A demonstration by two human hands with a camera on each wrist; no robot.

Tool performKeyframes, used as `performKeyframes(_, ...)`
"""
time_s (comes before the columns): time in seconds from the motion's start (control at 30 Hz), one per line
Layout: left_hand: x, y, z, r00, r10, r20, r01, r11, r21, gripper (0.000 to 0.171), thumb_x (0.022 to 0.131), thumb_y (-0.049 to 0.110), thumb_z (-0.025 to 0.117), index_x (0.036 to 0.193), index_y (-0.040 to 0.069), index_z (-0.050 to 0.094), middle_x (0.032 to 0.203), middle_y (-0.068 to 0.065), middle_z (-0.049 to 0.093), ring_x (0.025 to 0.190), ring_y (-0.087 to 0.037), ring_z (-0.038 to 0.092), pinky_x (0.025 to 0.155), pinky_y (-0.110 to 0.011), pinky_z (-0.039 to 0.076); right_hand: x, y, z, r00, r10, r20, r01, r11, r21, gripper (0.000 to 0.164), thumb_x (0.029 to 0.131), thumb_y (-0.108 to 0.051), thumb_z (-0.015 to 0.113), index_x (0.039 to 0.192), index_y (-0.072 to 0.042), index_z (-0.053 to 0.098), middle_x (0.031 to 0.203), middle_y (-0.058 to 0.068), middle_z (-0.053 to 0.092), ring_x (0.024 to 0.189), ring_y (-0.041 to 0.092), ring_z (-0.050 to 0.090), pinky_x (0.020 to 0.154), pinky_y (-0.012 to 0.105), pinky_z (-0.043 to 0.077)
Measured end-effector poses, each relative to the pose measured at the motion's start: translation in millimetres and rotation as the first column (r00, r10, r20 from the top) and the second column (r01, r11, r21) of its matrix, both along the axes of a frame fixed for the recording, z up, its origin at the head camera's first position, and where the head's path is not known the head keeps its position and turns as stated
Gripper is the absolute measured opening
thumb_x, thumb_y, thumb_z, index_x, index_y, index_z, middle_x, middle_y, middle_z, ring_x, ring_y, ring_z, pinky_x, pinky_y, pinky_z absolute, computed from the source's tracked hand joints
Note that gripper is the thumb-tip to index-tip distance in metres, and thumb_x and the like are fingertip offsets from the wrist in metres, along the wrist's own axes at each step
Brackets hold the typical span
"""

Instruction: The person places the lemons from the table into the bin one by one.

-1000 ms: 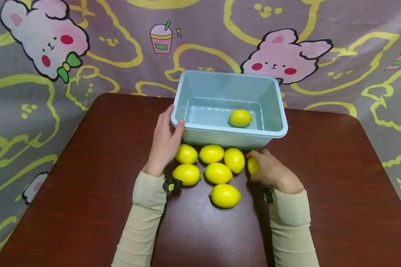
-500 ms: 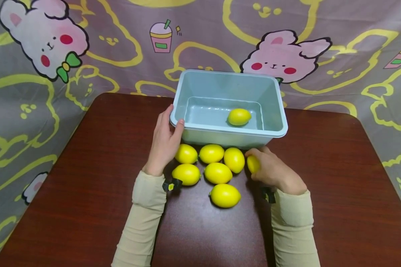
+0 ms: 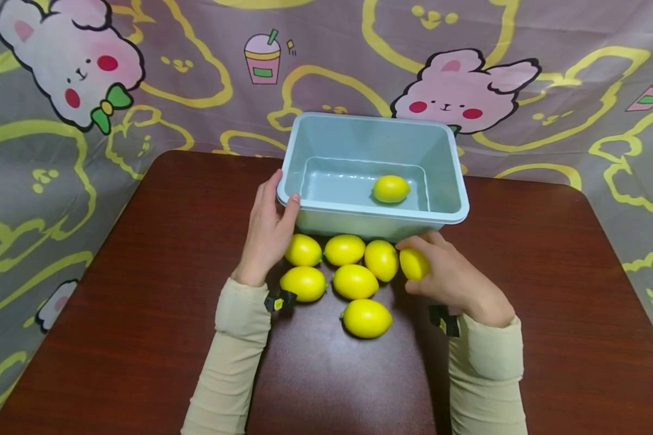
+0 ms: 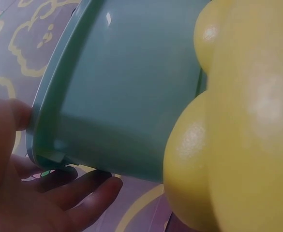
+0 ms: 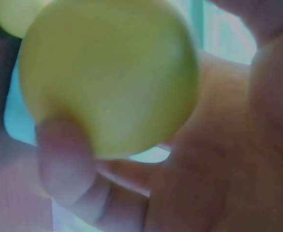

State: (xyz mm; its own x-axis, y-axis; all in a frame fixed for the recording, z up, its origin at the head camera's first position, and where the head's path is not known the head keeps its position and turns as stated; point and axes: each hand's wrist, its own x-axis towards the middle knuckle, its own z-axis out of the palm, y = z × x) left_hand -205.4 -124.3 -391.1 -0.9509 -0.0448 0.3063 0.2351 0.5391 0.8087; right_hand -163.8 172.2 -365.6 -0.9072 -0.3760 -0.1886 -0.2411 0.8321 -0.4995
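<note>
In the head view my right hand [image 3: 448,275] grips a yellow lemon [image 3: 415,264] near the front right of a pale blue plastic bin [image 3: 370,225]. In the right wrist view, fingers curl round that lemon [image 5: 107,77]. At the bin's front left corner my left hand [image 3: 269,235] holds the rim, its thumb at the front edge and its fingers along the outer side. The left wrist view shows these fingers [image 4: 90,198] against the bin wall [image 4: 126,87]. One lemon [image 3: 391,189] lies inside the bin. Several more lemons [image 3: 355,282] lie on the table before it.
The dark reddish-brown table [image 3: 158,290] extends to both sides of the bin. Behind it hangs a grey curtain [image 3: 337,54] with yellow outlines and cartoon rabbits. The nearest loose lemon [image 3: 367,318] lies between the forearms.
My right hand has lifted slightly with its lemon, more of which now shows, and its wrist has shifted right. My left hand stays on the bin's corner.
</note>
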Motion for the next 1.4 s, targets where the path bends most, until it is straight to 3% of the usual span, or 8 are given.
performKeyframes(0.07, -0.1, 0.3, 0.1, 1.000, 0.002, -0.003, -0.002, 1.000, -0.002, 0.057, 0.100, 0.027, 0.048, 0.150, 0.005, 0.030, 0.145, -0.016, 0.040, 0.126, -0.028, 0.045, 0.108, -0.043, 0.039, 1.5, -0.2, 2.6, 1.000, 0.004, 0.008, -0.003, 1.000, -0.022, 0.058, 0.075, -0.015, 0.072, 0.131, -0.014, 0.054, 0.126, 0.017, 0.043, 0.098, 0.034, 0.050, 0.056, 0.031, 0.048)
performKeyframes(0.17, -0.1, 0.5, 0.4, 1.000, 0.002, -0.005, -0.002, 1.000, -0.002, 0.057, 0.100, 0.027, 0.048, 0.150, 0.005, 0.030, 0.145, -0.016, 0.040, 0.126, -0.028, 0.045, 0.109, -0.043, 0.039, 3.3, -0.7, 5.5, 1.000, 0.007, 0.005, -0.007, 0.999, -0.037, 0.059, 0.076, -0.016, 0.071, 0.132, -0.016, 0.054, 0.125, 0.014, 0.041, 0.098, 0.032, 0.050, 0.053, 0.028, 0.047)
performKeyframes(0.5, 1.0, 0.7, 1.9, 1.000, 0.000, 0.005, 0.000, 1.000, 0.002, 0.058, 0.100, 0.028, 0.048, 0.150, 0.005, 0.029, 0.146, -0.016, 0.039, 0.126, -0.028, 0.045, 0.107, -0.044, 0.039, 9.4, -3.4, 12.9, 0.980, 0.089, -0.178, -0.107, 0.990, -0.091, 0.054, 0.074, -0.014, 0.072, 0.127, -0.017, 0.059, 0.126, 0.005, 0.043, 0.106, 0.025, 0.047, 0.081, 0.038, 0.043)
performKeyframes(0.8, 1.0, 0.6, 2.4, 1.000, 0.001, 0.006, -0.001, 1.000, 0.004, 0.058, 0.100, 0.028, 0.048, 0.150, 0.005, 0.030, 0.146, -0.016, 0.039, 0.126, -0.028, 0.045, 0.107, -0.043, 0.040, 11.9, -7.0, 17.4, 0.952, 0.093, -0.292, -0.151, 0.972, -0.182, 0.054, 0.072, -0.013, 0.073, 0.123, -0.024, 0.061, 0.123, -0.003, 0.047, 0.093, 0.014, 0.052, 0.074, 0.032, 0.045)
performKeyframes(0.97, 0.2, 0.7, 1.5, 1.000, -0.001, 0.010, 0.001, 1.000, 0.005, 0.058, 0.100, 0.028, 0.048, 0.150, 0.005, 0.029, 0.146, -0.016, 0.039, 0.126, -0.028, 0.045, 0.108, -0.043, 0.039, 12.7, -7.6, 19.7, 0.915, 0.047, -0.400, -0.140, 0.969, -0.204, 0.053, 0.070, -0.011, 0.072, 0.120, -0.021, 0.062, 0.123, -0.003, 0.049, 0.083, 0.012, 0.054, 0.067, 0.029, 0.047)
performKeyframes(1.2, -0.6, 0.2, 0.3, 1.000, -0.002, 0.006, 0.002, 1.000, 0.008, 0.058, 0.100, 0.028, 0.048, 0.150, 0.005, 0.029, 0.146, -0.016, 0.039, 0.125, -0.028, 0.045, 0.106, -0.043, 0.041, 14.3, -6.4, 25.1, 0.865, -0.049, -0.499, -0.102, 0.957, -0.270, 0.061, 0.070, -0.007, 0.075, 0.128, -0.016, 0.060, 0.127, 0.001, 0.053, 0.092, 0.014, 0.053, 0.070, 0.027, 0.046)
performKeyframes(1.4, -0.3, 0.1, 0.7, 1.000, -0.006, 0.006, 0.006, 1.000, 0.015, 0.058, 0.100, 0.027, 0.048, 0.150, 0.005, 0.029, 0.146, -0.016, 0.039, 0.124, -0.028, 0.045, 0.106, -0.043, 0.042, 10.2, -4.3, 25.4, 0.776, -0.201, -0.598, -0.055, 0.923, -0.381, 0.062, 0.068, -0.002, 0.074, 0.128, -0.010, 0.059, 0.133, 0.010, 0.052, 0.106, 0.024, 0.054, 0.082, 0.018, 0.040)
